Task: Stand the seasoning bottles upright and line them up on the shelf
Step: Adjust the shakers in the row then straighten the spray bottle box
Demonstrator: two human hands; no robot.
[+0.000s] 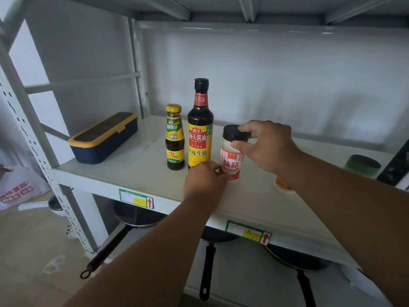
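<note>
Three seasoning bottles stand upright in a row on the white shelf (132,173). At the left is a small oyster sauce bottle (175,138) with a yellow cap. In the middle is a tall dark soy sauce bottle (200,127). At the right is a white jar (231,158) with a red label and a black lid. My right hand (263,147) grips the jar at its lid and neck. My left hand (204,180) pinches the jar's lower left side. An orange-capped item (283,185) lies partly hidden behind my right forearm.
A navy box with a yellow rim (104,138) lies at the shelf's left back. A green container with a dark lid (363,165) stands at the far right. Several pans (137,216) with long handles rest on the shelf below. A printed bag (17,189) sits on the floor at left.
</note>
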